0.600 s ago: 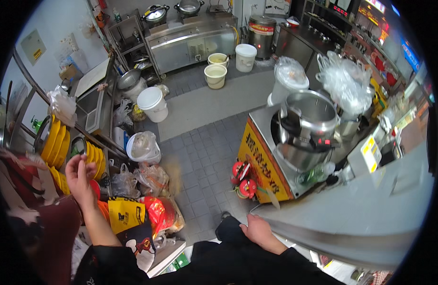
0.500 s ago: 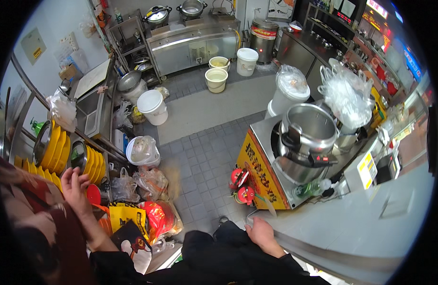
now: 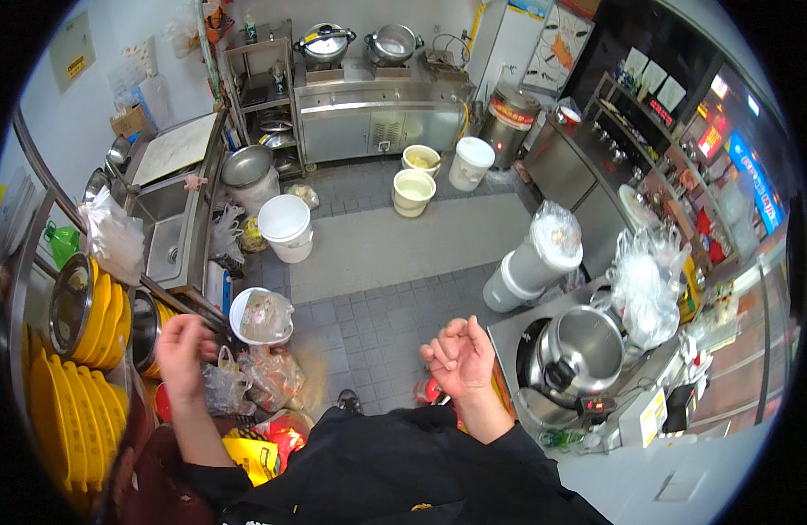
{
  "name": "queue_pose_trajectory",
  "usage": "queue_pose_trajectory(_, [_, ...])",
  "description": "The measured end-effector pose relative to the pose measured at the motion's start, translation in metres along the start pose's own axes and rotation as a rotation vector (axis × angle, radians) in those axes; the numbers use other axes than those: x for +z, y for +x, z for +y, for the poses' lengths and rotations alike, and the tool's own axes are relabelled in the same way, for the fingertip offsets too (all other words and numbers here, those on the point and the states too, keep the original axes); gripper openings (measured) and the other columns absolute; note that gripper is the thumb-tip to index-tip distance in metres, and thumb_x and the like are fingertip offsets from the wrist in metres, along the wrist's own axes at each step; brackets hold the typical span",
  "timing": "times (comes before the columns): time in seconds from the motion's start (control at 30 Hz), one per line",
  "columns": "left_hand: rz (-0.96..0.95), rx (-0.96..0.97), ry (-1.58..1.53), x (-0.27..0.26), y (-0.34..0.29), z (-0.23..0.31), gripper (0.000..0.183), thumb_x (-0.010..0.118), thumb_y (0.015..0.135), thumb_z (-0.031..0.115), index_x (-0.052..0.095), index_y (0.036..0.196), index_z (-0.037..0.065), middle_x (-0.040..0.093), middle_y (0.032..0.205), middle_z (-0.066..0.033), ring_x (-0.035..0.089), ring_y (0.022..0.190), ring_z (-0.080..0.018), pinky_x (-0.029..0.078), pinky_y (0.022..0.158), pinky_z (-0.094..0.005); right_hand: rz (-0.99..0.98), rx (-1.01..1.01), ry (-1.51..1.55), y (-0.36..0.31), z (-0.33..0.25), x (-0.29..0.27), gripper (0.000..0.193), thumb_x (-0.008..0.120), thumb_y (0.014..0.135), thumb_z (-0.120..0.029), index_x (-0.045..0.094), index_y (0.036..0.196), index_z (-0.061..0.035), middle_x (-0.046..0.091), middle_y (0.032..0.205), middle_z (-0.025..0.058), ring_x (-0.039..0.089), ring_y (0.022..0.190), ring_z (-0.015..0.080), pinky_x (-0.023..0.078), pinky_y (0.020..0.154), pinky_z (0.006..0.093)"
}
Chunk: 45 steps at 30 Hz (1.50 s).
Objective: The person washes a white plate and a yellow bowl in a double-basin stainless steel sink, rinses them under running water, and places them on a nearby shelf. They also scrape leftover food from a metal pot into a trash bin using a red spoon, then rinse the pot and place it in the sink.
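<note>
Both my hands are raised in front of me, with nothing seen in either. My left hand [image 3: 185, 359] has loosely bent fingers, a little blurred, with one finger standing apart. It is nearest to the stacked yellow trays [image 3: 80, 420] and the round steel lids or pans [image 3: 71, 302] on the left rack. My right hand [image 3: 463, 360] hangs over the tiled floor, its palm turned up and its fingers half curled and apart. To its right, a deep steel pot [image 3: 587, 350] stands on a counter beside a bundle of clear plastic bags [image 3: 646, 284].
Down the left side are a steel sink [image 3: 165, 249], a white bucket [image 3: 285, 229] and filled plastic bags [image 3: 272, 381] on the floor. A stove [image 3: 381, 118] lines the back wall. Two pale buckets [image 3: 414, 194] and stacked white tubs [image 3: 543, 249] stand on the floor.
My view has shifted, showing more of the room's back and the left rack. Both hands have come up; my right hand has left the counter's edge and turned palm up.
</note>
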<state>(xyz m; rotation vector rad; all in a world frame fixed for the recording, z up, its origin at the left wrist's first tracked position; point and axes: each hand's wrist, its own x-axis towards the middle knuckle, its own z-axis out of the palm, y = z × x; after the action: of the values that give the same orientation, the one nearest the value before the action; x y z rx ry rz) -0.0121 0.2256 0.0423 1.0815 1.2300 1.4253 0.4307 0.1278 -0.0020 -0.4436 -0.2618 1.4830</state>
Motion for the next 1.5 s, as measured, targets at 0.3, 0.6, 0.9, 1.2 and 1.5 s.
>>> queue_pose_trajectory(0.3, [-0.540, -0.161, 0.008, 0.178, 0.071, 0.010, 0.010, 0.070, 0.096, 0.003, 0.071, 0.105, -0.002, 0.068, 0.091, -0.0043, 0.068, 0.075, -0.0111, 0.056, 0.068, -0.0245, -0.380, 0.129, 0.082, 0.185, 0.003, 0.099, 0.060, 0.034, 0.110, -0.055, 0.069, 0.094, -0.0083, 0.049, 0.058, 0.0022, 0.041, 0.050, 0.0150, 0.046, 0.080, 0.0415])
queue_pose_trajectory(0.6, [-0.429, 0.115, 0.013, 0.316, 0.188, -0.016, 0.015, 0.069, 0.096, -0.002, 0.071, 0.110, -0.005, 0.065, 0.100, -0.0103, 0.070, 0.079, -0.0140, 0.058, 0.070, -0.0254, -0.587, 0.202, -0.026, 0.366, -0.032, 0.078, 0.056, 0.034, 0.112, -0.050, 0.063, 0.103, -0.0032, 0.055, 0.063, 0.0050, 0.046, 0.052, 0.0142, 0.051, 0.086, 0.0446])
queue_pose_trajectory(0.9, [-0.235, -0.193, -0.302, 0.352, 0.282, -0.050, 0.014, 0.067, 0.100, 0.006, 0.070, 0.110, -0.004, 0.072, 0.097, -0.0114, 0.071, 0.082, -0.0165, 0.060, 0.073, -0.0296, -0.714, 0.231, -0.394, 0.478, -0.054, 0.063, 0.040, 0.053, 0.109, -0.036, 0.062, 0.110, 0.0021, 0.069, 0.122, 0.0241, 0.058, 0.073, 0.0086, 0.048, 0.064, 0.0219])
queue_pose_trajectory(1.2, [-0.225, -0.247, -0.548, 0.337, 0.374, -0.097, 0.016, 0.061, 0.104, 0.007, 0.066, 0.115, -0.003, 0.072, 0.099, -0.0113, 0.071, 0.083, -0.0198, 0.060, 0.077, -0.0353, -0.838, 0.188, -0.606, 0.567, -0.024, 0.070, 0.024, 0.054, 0.108, -0.020, 0.061, 0.115, 0.0014, 0.063, 0.134, 0.0247, 0.059, 0.076, 0.0096, 0.050, 0.067, 0.0247])
queue_pose_trajectory(1.5, [-0.294, -0.145, -0.501, 0.300, 0.523, -0.103, 0.015, 0.056, 0.103, 0.001, 0.066, 0.113, -0.003, 0.070, 0.100, -0.0097, 0.070, 0.084, -0.0150, 0.060, 0.077, -0.0314, -0.651, 0.242, -0.518, 0.691, 0.041, 0.128, 0.045, 0.047, 0.110, -0.042, 0.059, 0.106, 0.0018, 0.062, 0.085, 0.0143, 0.056, 0.064, 0.0149, 0.048, 0.096, 0.0454])
